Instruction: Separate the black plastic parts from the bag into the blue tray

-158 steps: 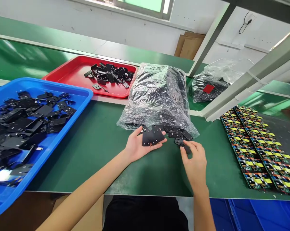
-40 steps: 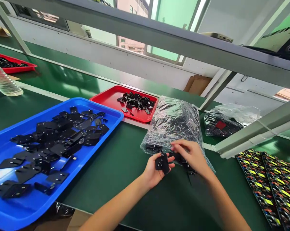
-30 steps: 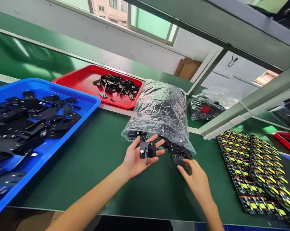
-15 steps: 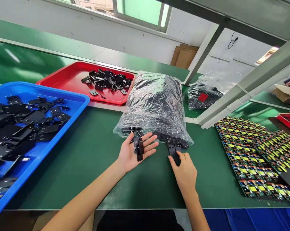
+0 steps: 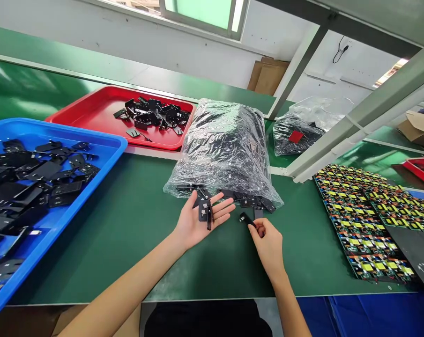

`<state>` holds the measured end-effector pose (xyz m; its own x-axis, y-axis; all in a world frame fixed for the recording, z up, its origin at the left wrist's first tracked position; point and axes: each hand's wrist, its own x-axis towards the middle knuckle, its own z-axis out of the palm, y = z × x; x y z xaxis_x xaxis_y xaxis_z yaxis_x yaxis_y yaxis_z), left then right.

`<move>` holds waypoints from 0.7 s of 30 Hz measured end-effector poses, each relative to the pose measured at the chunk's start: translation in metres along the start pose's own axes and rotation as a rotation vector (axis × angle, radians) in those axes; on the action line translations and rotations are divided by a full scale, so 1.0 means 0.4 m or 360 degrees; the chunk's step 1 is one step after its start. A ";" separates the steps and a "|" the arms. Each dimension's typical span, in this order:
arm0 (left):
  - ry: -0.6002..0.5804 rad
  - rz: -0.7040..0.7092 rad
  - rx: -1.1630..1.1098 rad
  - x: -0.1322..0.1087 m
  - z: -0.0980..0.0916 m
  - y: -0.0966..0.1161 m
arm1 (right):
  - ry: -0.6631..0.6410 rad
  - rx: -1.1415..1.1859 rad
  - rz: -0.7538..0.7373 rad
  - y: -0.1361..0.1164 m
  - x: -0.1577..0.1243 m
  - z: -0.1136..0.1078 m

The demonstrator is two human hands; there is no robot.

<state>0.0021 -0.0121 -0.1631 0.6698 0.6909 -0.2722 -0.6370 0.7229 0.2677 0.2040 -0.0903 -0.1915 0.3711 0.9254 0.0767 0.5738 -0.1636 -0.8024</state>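
Note:
My left hand (image 5: 192, 224) is palm up with its fingers spread, and a few small black plastic parts (image 5: 203, 212) with metal contacts rest loosely on it. To its right, my right hand (image 5: 268, 245) pinches one black plastic part (image 5: 247, 218) between thumb and fingers, just above the green table. Beyond both hands lies a clear plastic bag (image 5: 229, 145) packed with black parts. From its near edge several parts (image 5: 249, 201) stick out, one of them just behind my right fingertips.
At left stands a blue tray (image 5: 104, 171) of black parts, with a red tray (image 5: 92, 112) of smaller black pieces behind it. Circuit board panels (image 5: 352, 224) lie at right. A metal post (image 5: 324, 145) rises beside another plastic bag (image 5: 296, 135).
My right hand has drawn the black part away from the bag edge and tilted it to the left. In my left palm the parts have turned slightly.

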 end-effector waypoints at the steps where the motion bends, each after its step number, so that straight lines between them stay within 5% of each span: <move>1: 0.0035 -0.0004 0.0032 0.001 0.000 -0.005 | -0.0048 0.0231 0.0105 -0.006 -0.001 -0.001; 6: 0.0059 -0.0097 0.0131 0.008 -0.004 -0.035 | -0.0191 0.1106 0.0455 -0.060 -0.018 0.036; 15: -0.0053 0.0007 0.0127 0.002 -0.010 -0.015 | -0.0722 0.1141 0.0451 -0.124 -0.044 0.096; 21: -0.0148 0.0038 0.0042 -0.004 -0.004 -0.009 | -0.0599 0.1094 0.0441 -0.115 -0.040 0.088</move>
<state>0.0029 -0.0159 -0.1651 0.6879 0.7034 -0.1791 -0.6435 0.7051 0.2979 0.1457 -0.0856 -0.1765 0.0944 0.9548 -0.2818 -0.1218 -0.2698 -0.9552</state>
